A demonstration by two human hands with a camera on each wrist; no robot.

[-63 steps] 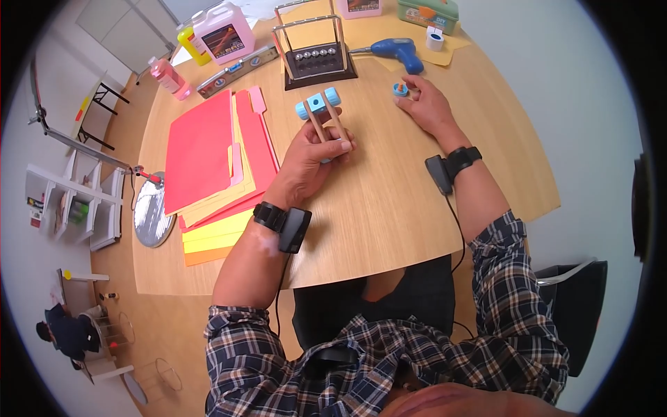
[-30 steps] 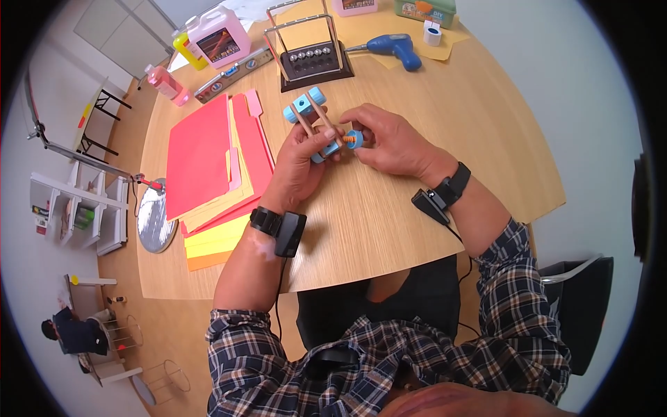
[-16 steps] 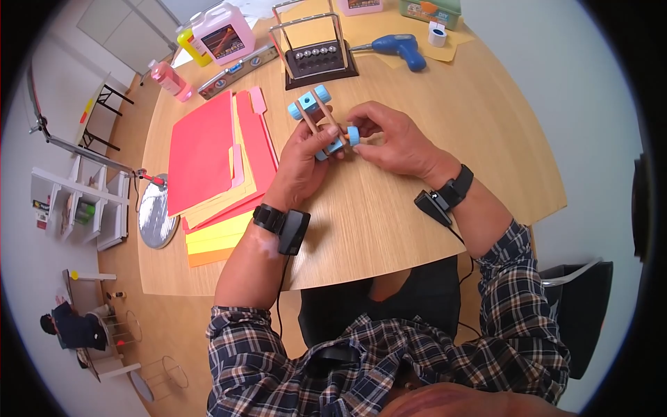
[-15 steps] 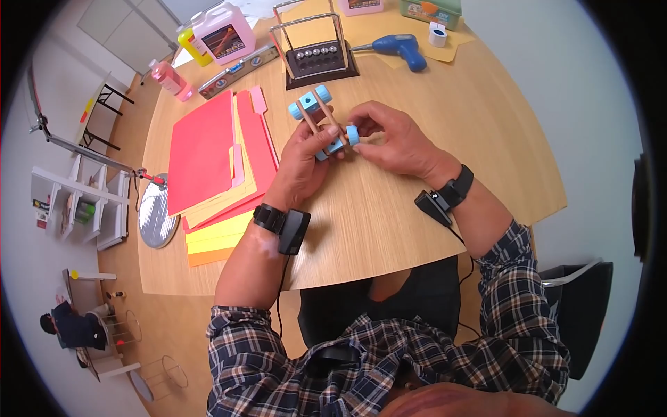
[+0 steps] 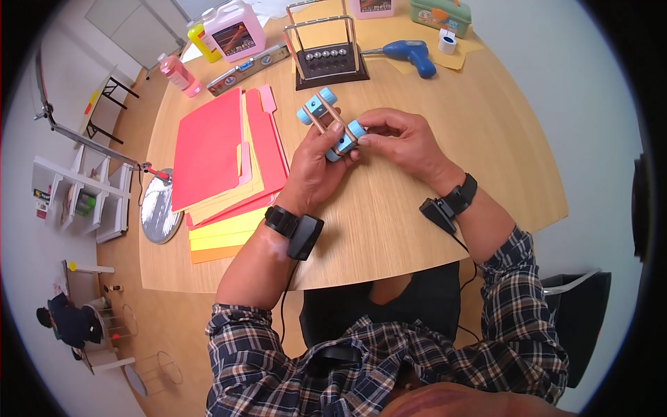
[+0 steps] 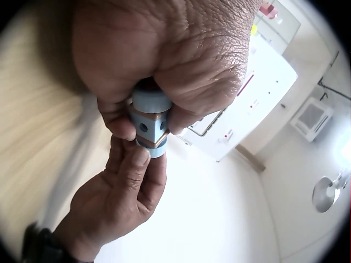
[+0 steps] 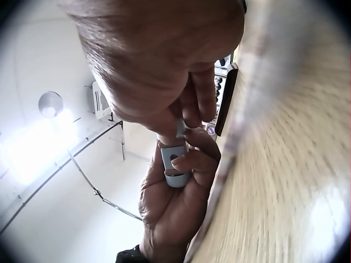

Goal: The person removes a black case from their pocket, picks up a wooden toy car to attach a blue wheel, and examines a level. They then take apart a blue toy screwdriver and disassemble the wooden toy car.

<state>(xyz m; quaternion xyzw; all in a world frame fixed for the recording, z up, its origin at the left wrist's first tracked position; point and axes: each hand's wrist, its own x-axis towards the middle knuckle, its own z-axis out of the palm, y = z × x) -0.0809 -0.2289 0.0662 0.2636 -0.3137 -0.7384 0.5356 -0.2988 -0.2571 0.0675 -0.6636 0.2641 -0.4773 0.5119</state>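
Note:
My left hand [image 5: 316, 170] grips a small toy frame of light-blue blocks and two wooden strips [image 5: 336, 113], raised in front of me. At its far end are a blue block [image 5: 316, 105] with a hole and round blue caps on its sides. My right hand [image 5: 410, 144] pinches a light-blue toy bolt [image 5: 356, 128] by its round head, which sits right against the near end of the frame. The bolt's orange thread is hidden. In the left wrist view, thumb and fingers of the right hand [image 6: 118, 203] hold the lower cap, below the holed block [image 6: 145, 126].
Coloured folders [image 5: 208, 149] lie at the left. Behind the hands stand a Newton's cradle [image 5: 309, 72], a spirit level [image 5: 248, 69] and a pink jug [image 5: 240, 38]. A blue toy drill [image 5: 415, 54], a tape roll [image 5: 447, 45] and a green box [image 5: 445, 15] are at the back right.
The right hand has picked up the bolt from the table at the right and brought it to the frame. Its orange thread, visible earlier, has gone into the near block.

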